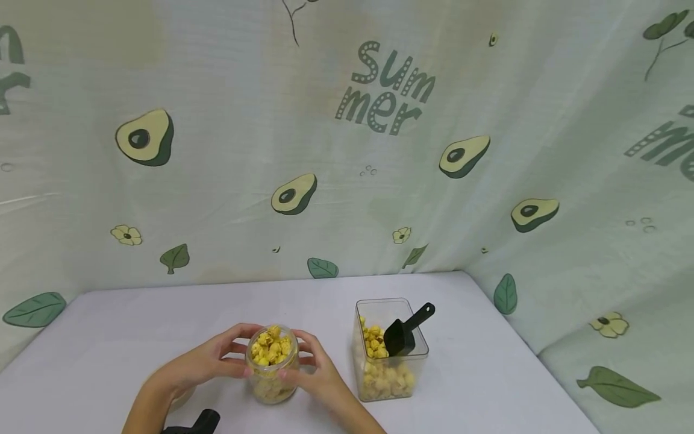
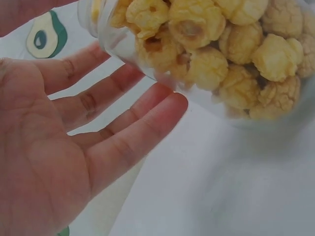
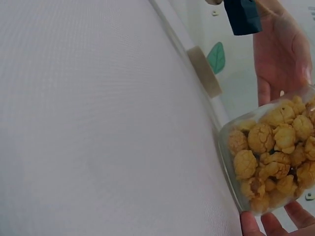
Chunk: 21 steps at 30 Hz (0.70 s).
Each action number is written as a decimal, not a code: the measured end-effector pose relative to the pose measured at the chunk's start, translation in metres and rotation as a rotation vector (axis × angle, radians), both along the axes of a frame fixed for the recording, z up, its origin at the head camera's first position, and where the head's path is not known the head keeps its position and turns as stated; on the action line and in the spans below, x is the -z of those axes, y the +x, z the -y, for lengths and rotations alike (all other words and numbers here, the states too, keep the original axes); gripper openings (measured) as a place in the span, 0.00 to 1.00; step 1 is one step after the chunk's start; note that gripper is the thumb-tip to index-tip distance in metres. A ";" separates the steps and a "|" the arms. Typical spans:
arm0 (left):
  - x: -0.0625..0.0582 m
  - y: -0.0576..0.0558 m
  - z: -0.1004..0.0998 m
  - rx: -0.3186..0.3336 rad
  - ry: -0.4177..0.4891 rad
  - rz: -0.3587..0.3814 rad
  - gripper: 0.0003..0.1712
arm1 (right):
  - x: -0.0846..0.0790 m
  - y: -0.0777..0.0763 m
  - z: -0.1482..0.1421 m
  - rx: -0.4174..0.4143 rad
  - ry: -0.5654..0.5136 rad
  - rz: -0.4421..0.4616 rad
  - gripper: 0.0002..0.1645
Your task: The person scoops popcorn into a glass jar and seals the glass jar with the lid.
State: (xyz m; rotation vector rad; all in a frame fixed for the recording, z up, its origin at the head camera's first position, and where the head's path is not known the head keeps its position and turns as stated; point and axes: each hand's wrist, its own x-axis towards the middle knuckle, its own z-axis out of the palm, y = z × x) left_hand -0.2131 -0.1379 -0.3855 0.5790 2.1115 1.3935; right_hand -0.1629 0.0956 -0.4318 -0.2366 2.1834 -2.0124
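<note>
A clear jar (image 1: 273,374), filled with yellow popcorn (image 1: 271,345) up to its mouth, stands upright on the white table with no lid on it. My left hand (image 1: 225,354) holds it from the left, thumb at the front and fingers reaching toward the back. From the right, my right hand (image 1: 317,367) grips it the same way, its thumb on the front of the glass. The left wrist view shows the left fingertips against the side of the jar (image 2: 206,64). Low in the right wrist view, fingertips lie by the jar's base (image 3: 256,209).
To the right stands a clear square container (image 1: 360,374) partly filled with popcorn. A black scoop (image 1: 401,337) leans in it, handle above the rim. A pale round thing (image 1: 183,399) is mostly hidden by my left forearm. Behind the table hangs an avocado-print cloth (image 1: 228,138).
</note>
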 end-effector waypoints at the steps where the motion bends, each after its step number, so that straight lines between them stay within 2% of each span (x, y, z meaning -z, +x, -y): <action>1: 0.000 0.001 0.000 -0.007 -0.004 -0.002 0.39 | 0.000 0.000 0.000 -0.001 -0.003 0.002 0.39; 5: -0.001 0.005 0.001 -0.006 0.006 -0.013 0.40 | 0.002 0.001 0.001 0.002 -0.006 -0.007 0.40; 8: -0.004 0.009 0.006 0.014 0.001 -0.071 0.41 | 0.003 0.002 0.002 -0.003 -0.001 -0.019 0.39; 11: -0.006 0.011 0.014 0.023 -0.015 -0.202 0.40 | 0.003 0.001 0.002 -0.004 0.011 -0.040 0.39; 14: -0.008 0.013 0.026 -0.034 -0.064 -0.345 0.37 | 0.003 0.001 0.002 0.005 0.019 -0.042 0.39; 18: -0.004 0.014 0.047 -0.135 -0.197 -0.518 0.36 | 0.001 0.001 0.001 0.010 0.012 -0.044 0.39; 21: 0.005 0.013 0.066 -0.174 -0.309 -0.600 0.36 | 0.000 0.001 0.000 0.010 0.015 -0.045 0.39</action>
